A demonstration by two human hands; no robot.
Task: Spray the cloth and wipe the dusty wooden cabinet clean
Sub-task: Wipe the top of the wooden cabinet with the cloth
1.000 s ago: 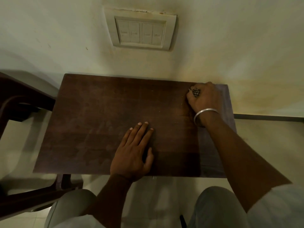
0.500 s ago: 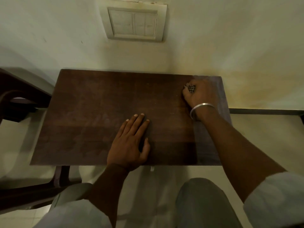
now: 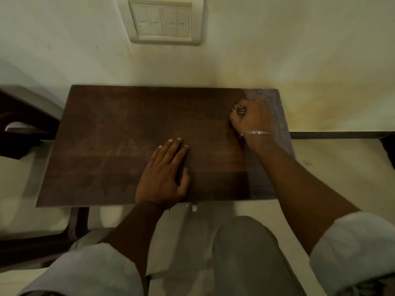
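A dark wooden cabinet top [image 3: 119, 135] stands against the wall, with dusty pale smears on its left half and far right corner. My right hand [image 3: 252, 120] is balled around a checked cloth [image 3: 239, 111] and presses it on the top near the far right corner; only a small bit of cloth shows between the fingers. My left hand [image 3: 164, 174] lies flat, fingers straight, on the front middle of the top. No spray bottle is in view.
A switch plate [image 3: 164, 21] is on the wall above the cabinet. A dark wooden chair [image 3: 23, 133] stands at the left, close to the cabinet's side. My knees [image 3: 245, 253] are just in front of the cabinet's edge.
My right hand with the cloth stays near the far right corner, shifting only a little on the top. My left hand has kept its place. The camera has tilted slightly.
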